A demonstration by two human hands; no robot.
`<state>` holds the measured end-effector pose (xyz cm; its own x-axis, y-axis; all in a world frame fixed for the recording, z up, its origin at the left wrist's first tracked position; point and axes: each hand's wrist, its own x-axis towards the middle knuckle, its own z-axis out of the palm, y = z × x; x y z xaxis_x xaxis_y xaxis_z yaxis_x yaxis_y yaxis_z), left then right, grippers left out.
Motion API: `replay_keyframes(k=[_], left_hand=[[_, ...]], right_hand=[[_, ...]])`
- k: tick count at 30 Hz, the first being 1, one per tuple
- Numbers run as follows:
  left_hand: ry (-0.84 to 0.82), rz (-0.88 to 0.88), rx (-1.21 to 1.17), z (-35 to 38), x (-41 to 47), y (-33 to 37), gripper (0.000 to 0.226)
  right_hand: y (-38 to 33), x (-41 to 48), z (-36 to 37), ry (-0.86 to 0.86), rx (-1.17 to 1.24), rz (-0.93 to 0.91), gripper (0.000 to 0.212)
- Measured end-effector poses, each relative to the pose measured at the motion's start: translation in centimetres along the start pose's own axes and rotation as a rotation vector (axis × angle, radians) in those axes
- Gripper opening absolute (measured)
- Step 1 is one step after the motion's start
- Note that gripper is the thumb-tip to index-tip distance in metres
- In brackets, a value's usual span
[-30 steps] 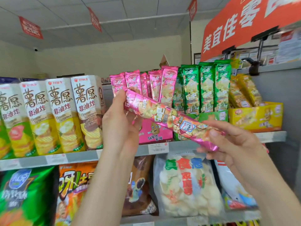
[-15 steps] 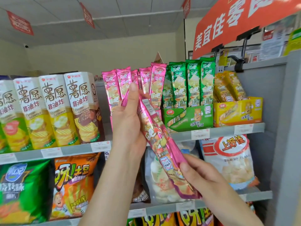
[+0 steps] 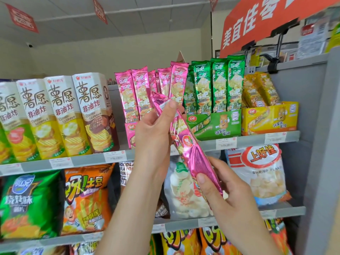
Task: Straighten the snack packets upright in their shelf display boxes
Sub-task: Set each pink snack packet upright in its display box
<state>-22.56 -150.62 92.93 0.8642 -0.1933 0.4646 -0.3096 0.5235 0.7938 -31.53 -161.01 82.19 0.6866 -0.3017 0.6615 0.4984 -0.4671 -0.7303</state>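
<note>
On the upper shelf [image 3: 88, 160] four tall chip cartons [image 3: 60, 115] stand left of a pink display box [image 3: 129, 131], a green display box [image 3: 217, 124] and a yellow display box [image 3: 270, 118]; an orange sign [image 3: 257, 21] hangs above the right end; bags of crisps fill the shelf below. One loose pink packet [image 3: 185, 144] is out of its box, held slantwise in front of the pink display box and the shelf edge, its top leaning left; the left hand [image 3: 156, 133] pinches its upper end between thumb and fingers; the right hand [image 3: 220, 188] curls round its lower end, thumb on the foil. The left hand and forearm block most of the pink box's front; the packet crosses a white bag [image 3: 180, 196] on the shelf below. About five boxed pink packets [image 3: 128, 94] show upright tops; three green packets [image 3: 219, 85] stand in front, with one more behind; the yellow packets [image 3: 257, 91] lean back, too overlapped to count. The leftmost carton is cut by the frame; the price labels are blurred.
</note>
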Motion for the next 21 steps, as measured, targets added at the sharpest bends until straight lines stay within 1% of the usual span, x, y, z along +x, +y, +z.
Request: replay_keyframes(k=[1, 2, 4, 5, 6, 8, 9, 12, 15, 16, 18, 20, 21], left_hand=[[-0.001, -0.003, 0.006, -0.1, 0.0, -0.4, 0.097], [-0.018, 0.005, 0.023, -0.2, 0.0, -0.8, 0.084], [-0.092, 0.043, 0.069, -0.1, -0.5, -1.6, 0.036], [-0.118, 0.055, 0.084, 0.0, -0.7, -1.9, 0.021], [-0.124, 0.058, 0.094, 0.0, -1.0, -2.1, 0.017], [-0.116, 0.036, 0.089, -0.1, -1.4, -2.2, 0.021], [-0.115, 0.027, 0.088, -0.1, -1.4, -2.3, 0.027], [-0.124, 0.013, 0.119, -0.3, -1.7, -2.5, 0.053], [-0.108, -0.028, 0.163, 0.1, -2.3, -3.1, 0.097], [-0.091, -0.02, 0.167, 0.1, -2.4, -3.3, 0.1], [-0.067, 0.032, 0.173, 0.1, -2.3, -3.6, 0.082], [-0.047, 0.087, 0.168, -0.1, -1.9, -3.7, 0.071], [-0.019, 0.114, 0.161, -0.1, -1.6, -3.8, 0.061]], right_hand=[[0.0, 0.0, 0.1, 0.016, -0.013, -0.005, 0.025], [-0.1, -0.1, 0.2, 0.03, -0.026, -0.006, 0.024], [0.0, 0.0, 0.3, 0.051, -0.049, -0.014, 0.027], [0.0, 0.0, 0.3, 0.062, -0.057, -0.02, 0.03], [0.0, 0.0, 0.3, 0.072, -0.064, -0.023, 0.034], [0.1, 0.0, 0.3, 0.088, -0.077, -0.019, 0.038], [0.2, 0.0, 0.2, 0.092, -0.083, -0.015, 0.037], [0.3, -0.1, 0.1, 0.101, -0.087, 0.006, 0.039], [0.2, -0.1, 0.1, 0.112, -0.068, 0.001, 0.039], [0.1, -0.2, 0.2, 0.109, -0.058, 0.0, 0.037], [-0.2, -0.2, 0.4, 0.091, 0.012, 0.028, 0.034], [-0.3, -0.2, 0.4, 0.042, 0.111, 0.078, 0.035], [-0.3, -0.1, 0.4, 0.015, 0.152, 0.095, 0.035]])
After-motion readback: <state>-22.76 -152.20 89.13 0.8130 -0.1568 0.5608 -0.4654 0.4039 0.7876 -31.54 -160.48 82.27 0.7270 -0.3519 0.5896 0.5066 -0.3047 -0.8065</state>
